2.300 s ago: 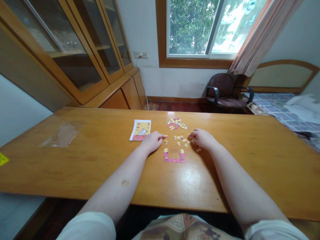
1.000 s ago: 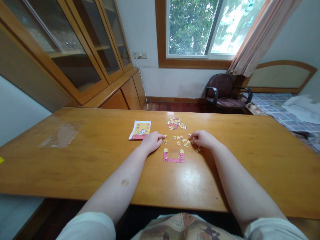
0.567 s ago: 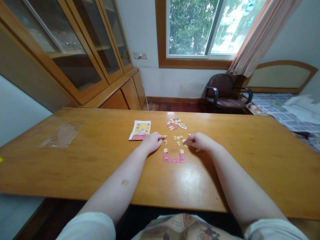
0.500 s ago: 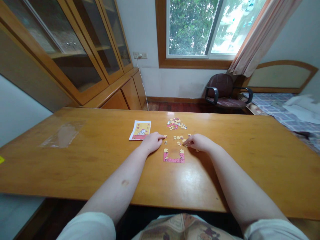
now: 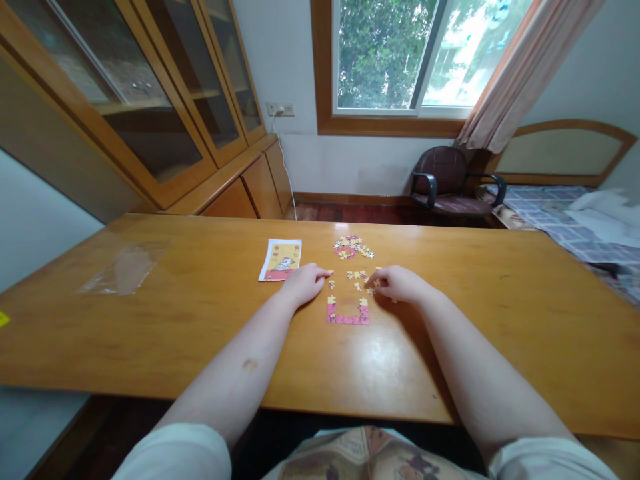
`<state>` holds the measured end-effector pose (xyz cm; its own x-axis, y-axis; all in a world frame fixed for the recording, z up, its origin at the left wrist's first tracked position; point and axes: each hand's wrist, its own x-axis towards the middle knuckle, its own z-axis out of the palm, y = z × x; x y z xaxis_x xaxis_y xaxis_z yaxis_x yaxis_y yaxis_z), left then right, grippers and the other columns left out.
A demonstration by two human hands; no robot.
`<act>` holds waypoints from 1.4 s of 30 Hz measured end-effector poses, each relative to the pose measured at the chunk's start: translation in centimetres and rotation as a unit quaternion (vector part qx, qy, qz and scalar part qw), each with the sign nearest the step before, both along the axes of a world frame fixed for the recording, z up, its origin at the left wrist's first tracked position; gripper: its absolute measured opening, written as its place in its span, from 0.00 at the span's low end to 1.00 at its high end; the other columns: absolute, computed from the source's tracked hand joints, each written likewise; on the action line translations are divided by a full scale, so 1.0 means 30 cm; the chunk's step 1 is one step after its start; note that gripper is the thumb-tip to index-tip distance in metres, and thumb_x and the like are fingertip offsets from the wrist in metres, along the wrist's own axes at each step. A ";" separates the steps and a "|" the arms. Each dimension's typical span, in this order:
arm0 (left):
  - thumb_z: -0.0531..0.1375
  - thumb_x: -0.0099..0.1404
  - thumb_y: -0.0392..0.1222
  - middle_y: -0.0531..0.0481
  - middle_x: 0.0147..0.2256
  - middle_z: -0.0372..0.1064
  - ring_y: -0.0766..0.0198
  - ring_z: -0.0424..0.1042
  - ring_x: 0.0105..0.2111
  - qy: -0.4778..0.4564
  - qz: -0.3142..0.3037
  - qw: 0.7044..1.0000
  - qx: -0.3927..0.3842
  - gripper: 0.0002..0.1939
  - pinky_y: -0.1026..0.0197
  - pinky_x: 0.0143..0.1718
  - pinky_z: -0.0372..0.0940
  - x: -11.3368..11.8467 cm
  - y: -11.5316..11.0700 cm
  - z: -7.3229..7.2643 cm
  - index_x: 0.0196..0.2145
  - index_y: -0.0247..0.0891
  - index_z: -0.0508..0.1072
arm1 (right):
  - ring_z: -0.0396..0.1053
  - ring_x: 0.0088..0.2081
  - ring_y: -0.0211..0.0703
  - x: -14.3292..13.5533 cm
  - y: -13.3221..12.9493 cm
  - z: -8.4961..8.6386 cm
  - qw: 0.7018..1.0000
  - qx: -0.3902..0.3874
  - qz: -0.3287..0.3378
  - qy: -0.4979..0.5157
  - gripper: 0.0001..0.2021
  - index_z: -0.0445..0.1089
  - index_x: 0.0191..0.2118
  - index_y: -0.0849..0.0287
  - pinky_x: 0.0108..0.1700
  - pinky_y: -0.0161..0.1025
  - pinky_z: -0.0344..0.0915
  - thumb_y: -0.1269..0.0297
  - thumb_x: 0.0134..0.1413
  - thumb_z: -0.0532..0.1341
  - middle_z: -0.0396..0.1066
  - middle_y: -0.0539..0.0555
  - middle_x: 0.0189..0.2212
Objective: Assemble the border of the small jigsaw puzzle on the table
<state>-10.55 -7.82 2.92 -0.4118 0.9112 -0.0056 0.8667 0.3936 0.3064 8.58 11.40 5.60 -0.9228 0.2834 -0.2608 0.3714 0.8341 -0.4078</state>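
Left hand [image 5: 306, 283]: index outstretched, other fingers curled, beside a piece [image 5: 331, 285]; hold unclear. Right hand [image 5: 397, 283]: part-curled beside loose pieces [image 5: 357, 287]; grip indistinct. Border [image 5: 349, 320]: flat on table [image 5: 150, 333], nearer than both hands. Likely risk: pieces scattered by low right hand, or border parted by nudge.

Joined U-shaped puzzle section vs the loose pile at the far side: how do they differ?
- Arrangement: the joined section is interlocked into a U; the loose pile is a jumble of pieces.
- Color: the joined section is mostly pink with yellow tips; the loose pile mixes yellow, pink and white.
- Position: the joined section lies nearer the person, the loose pile farther away.

Shared: both are puzzle pieces on the wooden table.
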 end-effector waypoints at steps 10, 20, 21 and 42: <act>0.50 0.64 0.38 0.49 0.40 0.71 0.61 0.71 0.40 -0.003 0.004 1.000 0.023 0.19 0.62 0.42 0.64 -0.002 0.001 -0.006 0.48 0.47 0.75 | 0.68 0.25 0.36 -0.017 -0.004 -0.021 0.999 0.036 0.018 -0.014 0.13 0.77 0.41 0.54 0.30 0.31 0.58 0.67 0.48 0.60 0.76 0.51 0.30; 0.50 0.64 0.39 0.48 0.41 0.71 0.60 0.70 0.40 -0.011 0.010 1.000 0.022 0.19 0.61 0.42 0.64 0.002 0.001 0.000 0.48 0.45 0.75 | 0.68 0.23 0.35 -0.017 -0.003 -0.014 0.999 0.034 -0.002 -0.038 0.11 0.76 0.38 0.55 0.28 0.31 0.57 0.63 0.48 0.61 0.76 0.52 0.31; 0.50 0.64 0.39 0.48 0.40 0.71 0.60 0.70 0.40 -0.012 0.010 1.000 0.022 0.19 0.61 0.42 0.64 0.002 0.000 0.001 0.48 0.45 0.75 | 0.68 0.23 0.35 -0.018 -0.002 -0.016 0.999 0.030 -0.006 -0.040 0.11 0.76 0.38 0.55 0.28 0.31 0.58 0.63 0.48 0.61 0.76 0.51 0.31; 0.50 0.64 0.39 0.48 0.41 0.71 0.60 0.71 0.41 -0.008 0.008 1.000 0.022 0.19 0.61 0.42 0.64 0.001 0.000 -0.003 0.48 0.45 0.75 | 0.67 0.20 0.34 -0.003 0.014 -0.012 0.999 -0.015 -0.012 -0.031 0.15 0.75 0.44 0.54 0.26 0.31 0.59 0.64 0.48 0.60 0.73 0.49 0.26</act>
<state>-10.50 -7.83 2.83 -0.4270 0.9039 0.0270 0.8549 0.3938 0.3377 8.50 11.83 5.22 -0.8978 0.2969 -0.3253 0.4165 0.8125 -0.4080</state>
